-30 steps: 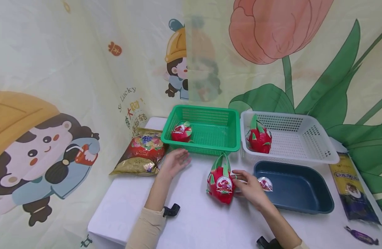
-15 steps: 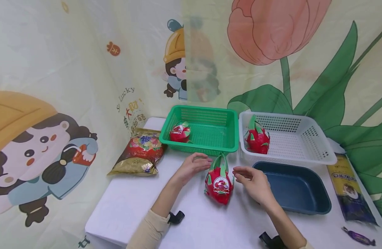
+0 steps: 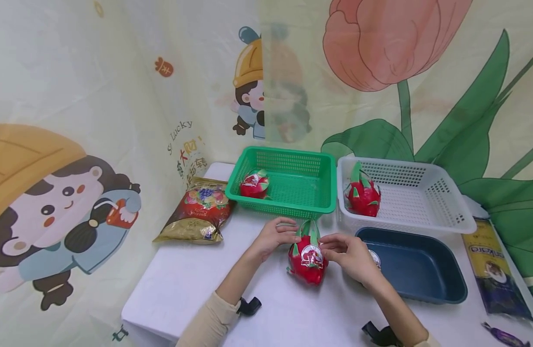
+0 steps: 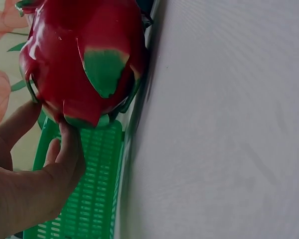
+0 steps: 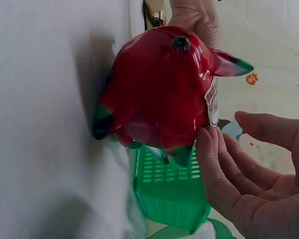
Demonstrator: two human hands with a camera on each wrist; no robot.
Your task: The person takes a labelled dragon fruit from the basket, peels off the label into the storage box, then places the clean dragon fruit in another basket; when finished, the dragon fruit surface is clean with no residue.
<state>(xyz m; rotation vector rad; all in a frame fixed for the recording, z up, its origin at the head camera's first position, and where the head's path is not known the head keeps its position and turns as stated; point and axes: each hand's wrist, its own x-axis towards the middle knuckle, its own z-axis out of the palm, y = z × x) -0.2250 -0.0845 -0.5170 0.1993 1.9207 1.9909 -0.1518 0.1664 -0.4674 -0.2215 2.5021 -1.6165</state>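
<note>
A red dragon fruit (image 3: 308, 270) with green leaf tips and a round label lies on the white table between both hands. My left hand (image 3: 273, 238) is at its leafy end. In the left wrist view, the thumb and a finger (image 4: 67, 144) of that hand press on the leaf tips, spread apart. On the other side is my right hand (image 3: 349, 255). Its fingertips (image 5: 205, 142) touch the fruit just below the label (image 5: 212, 102) in the right wrist view, while the thumb (image 5: 261, 127) stays off the skin.
Behind are a green basket (image 3: 285, 208) and a white basket (image 3: 405, 222), each holding one dragon fruit. A dark blue tray (image 3: 422, 265) lies right of the right hand. A candy bag (image 3: 198, 212) sits left; a yellow-and-blue packet (image 3: 494, 270) and a wrapped candy (image 3: 505, 335) lie far right.
My left hand has come from beside the candy bag rightward to the dragon fruit's leafy end. My right hand drew slightly off the fruit, then returned to touch it.
</note>
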